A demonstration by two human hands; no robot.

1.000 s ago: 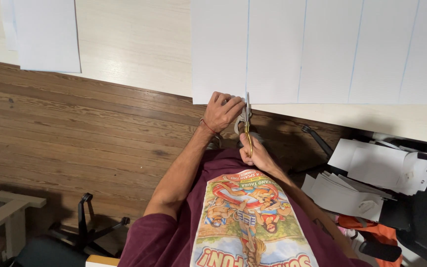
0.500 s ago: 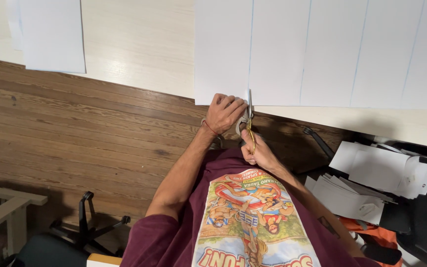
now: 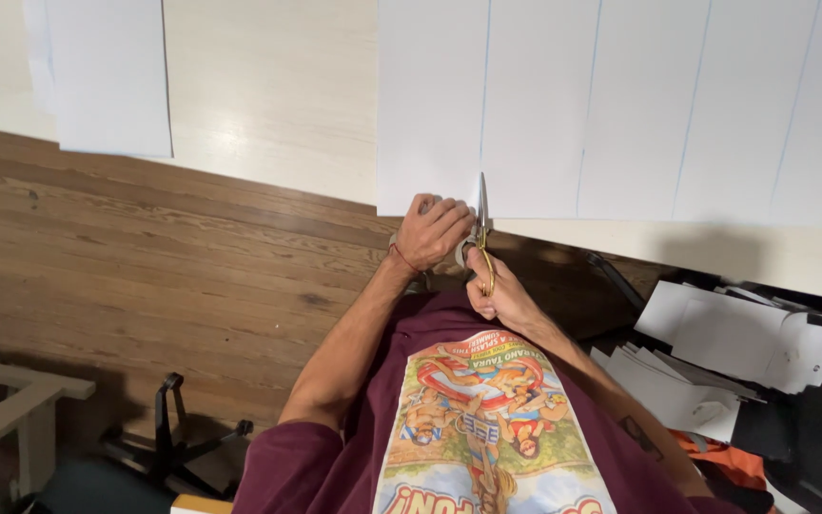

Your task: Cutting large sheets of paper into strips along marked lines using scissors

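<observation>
Head view: wood floor, pale board (image 3: pixel 268 105) lying on it. Large white sheet (image 3: pixel 620 105) with blue ruled lines sits on the board. Left hand (image 3: pixel 433 231) presses flat on the sheet's near edge. Right hand (image 3: pixel 497 295) is closed around scissors (image 3: pixel 482 228), blades at the edge on a blue line.

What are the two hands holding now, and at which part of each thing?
The right hand holds scissors by their gold handles. The left hand presses flat on the near edge of the large white sheet, beside the blades.
</observation>
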